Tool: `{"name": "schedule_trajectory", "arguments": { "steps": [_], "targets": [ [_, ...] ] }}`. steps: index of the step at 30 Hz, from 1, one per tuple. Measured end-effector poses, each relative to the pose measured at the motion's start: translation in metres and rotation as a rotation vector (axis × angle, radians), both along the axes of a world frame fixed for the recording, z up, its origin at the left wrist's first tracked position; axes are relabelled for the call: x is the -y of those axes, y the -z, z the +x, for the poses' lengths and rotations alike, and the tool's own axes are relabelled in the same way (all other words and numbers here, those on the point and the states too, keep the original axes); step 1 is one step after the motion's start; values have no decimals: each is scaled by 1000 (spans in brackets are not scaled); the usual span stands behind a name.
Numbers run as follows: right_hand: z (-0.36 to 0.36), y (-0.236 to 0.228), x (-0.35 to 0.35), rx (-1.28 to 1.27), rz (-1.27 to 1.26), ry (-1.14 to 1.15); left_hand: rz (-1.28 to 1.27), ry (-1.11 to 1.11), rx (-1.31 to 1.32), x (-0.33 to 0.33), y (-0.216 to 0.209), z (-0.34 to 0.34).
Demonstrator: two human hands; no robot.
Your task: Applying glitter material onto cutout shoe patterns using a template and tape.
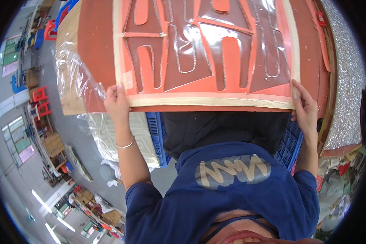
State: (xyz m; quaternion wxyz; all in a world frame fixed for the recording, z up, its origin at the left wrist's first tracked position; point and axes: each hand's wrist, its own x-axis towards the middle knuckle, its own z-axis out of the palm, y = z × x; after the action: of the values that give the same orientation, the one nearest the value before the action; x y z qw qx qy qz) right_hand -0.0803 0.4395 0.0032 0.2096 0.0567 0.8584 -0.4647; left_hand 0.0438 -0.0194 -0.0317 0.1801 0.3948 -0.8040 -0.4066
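A large flat clear plastic template sheet [231,57] lies before me, with coral-red shapes, slots with jagged edges, and cream tape along its borders. At its near left corner, my left hand [117,99] is closed on the taped edge. My right hand [304,106] pinches the near right corner, thumb on the upper side and the other fingers partly hidden. Beneath the sheet is a reddish-brown tabletop [94,34], whose front edge runs just below the tape. Light glares off the plastic in several spots.
Crumpled clear plastic film [83,77] hangs over the wooden board [69,97] on the left. Blue plastic crates [290,140] stand under the table near my legs. On the right is a glittery silver surface [347,73]. Red stools [40,94] and cartons line the room farther left.
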Motion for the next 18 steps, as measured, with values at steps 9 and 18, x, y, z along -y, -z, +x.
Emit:
{"name": "schedule_trajectory", "arguments": {
  "steps": [9,18],
  "targets": [
    [-6,3,-8,-500,411,-360,-52,29,7,-8,-6,-3],
    [-5,-5,39,-914,674,-517,-299,66,90,7,12,-2]
  ]
}}
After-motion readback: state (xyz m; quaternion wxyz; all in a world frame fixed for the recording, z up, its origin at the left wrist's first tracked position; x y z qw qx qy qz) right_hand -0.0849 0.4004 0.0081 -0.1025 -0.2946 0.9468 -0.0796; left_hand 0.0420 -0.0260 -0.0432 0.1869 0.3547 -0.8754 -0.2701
